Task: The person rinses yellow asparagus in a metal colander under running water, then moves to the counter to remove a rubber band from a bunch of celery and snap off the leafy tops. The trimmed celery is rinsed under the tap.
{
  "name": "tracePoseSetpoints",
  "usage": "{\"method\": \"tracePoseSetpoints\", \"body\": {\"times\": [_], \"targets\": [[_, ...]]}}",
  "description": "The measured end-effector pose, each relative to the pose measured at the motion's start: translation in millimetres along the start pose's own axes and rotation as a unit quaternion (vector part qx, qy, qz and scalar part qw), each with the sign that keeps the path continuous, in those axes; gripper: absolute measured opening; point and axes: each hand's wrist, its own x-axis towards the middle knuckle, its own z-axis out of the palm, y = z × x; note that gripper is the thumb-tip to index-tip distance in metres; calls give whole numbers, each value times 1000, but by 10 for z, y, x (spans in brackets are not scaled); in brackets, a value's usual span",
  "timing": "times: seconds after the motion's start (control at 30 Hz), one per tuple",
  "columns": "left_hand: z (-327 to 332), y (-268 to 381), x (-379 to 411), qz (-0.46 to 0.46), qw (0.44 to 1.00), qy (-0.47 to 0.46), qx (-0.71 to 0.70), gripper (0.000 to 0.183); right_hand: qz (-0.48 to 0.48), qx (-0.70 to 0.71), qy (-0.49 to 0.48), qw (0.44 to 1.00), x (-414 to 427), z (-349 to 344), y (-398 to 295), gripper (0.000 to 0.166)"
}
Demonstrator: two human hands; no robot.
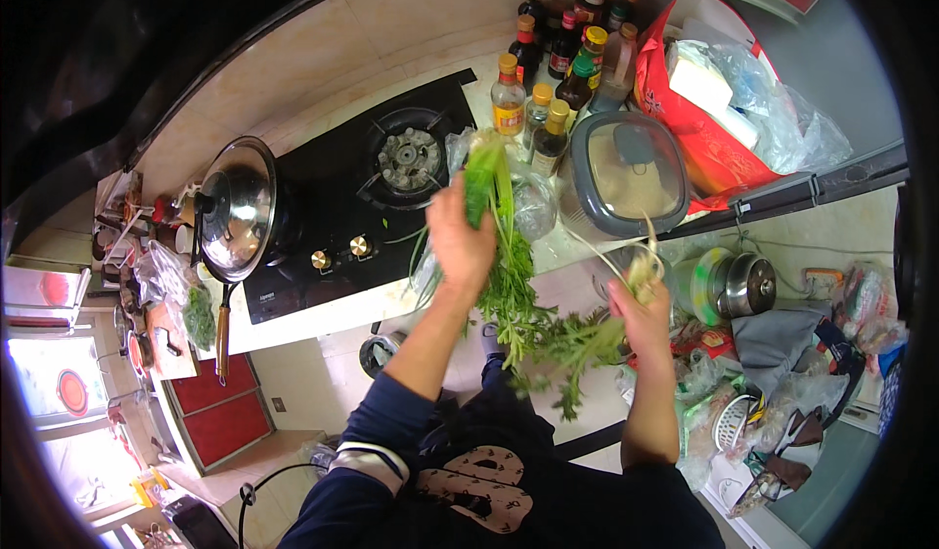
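Observation:
My left hand (462,241) grips a bunch of green leafy stalks (484,182), probably celery, over the front of the counter. Its pale base points up toward the bottles, and its leaves hang below my wrist. Thin long green leaves stick out to the left of that hand. In my right hand (645,310) is a second leafy bunch (587,340) with pale roots at the top and feathery leaves drooping toward the floor. A crumpled clear plastic bag (534,200) rests on the counter beside the left bunch, partly hidden by it.
A black gas hob (308,189) carries a lidded wok (238,211). Sauce bottles (508,94) stand behind a lidded grain container (623,175) and a red bag (704,175). Bags and cloths crowd the right side, near a steel pot (747,285). A cutting board (172,343) lies far left.

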Motion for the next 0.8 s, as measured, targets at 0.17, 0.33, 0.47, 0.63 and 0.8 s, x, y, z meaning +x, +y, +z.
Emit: {"method": "tracePoseSetpoints", "body": {"times": [0.17,0.33,0.47,0.63,0.8], "targets": [[402,108,-498,-68,988,-130,-46,71,14,103,-10,995,-420,-331,7,15],[-154,-21,-624,37,995,-78,-46,48,49,181,-50,981,-613,-501,250,22],[-487,-804,-699,-120,989,-36,81,56,49,220,-100,969,-597,-397,225,24],[12,-1033,-745,-175,972,-134,-79,45,62,246,-137,958,-537,-198,245,20],[327,-654,-380,-209,969,-113,-66,42,75,250,-153,953,-525,89,142,15]]}}
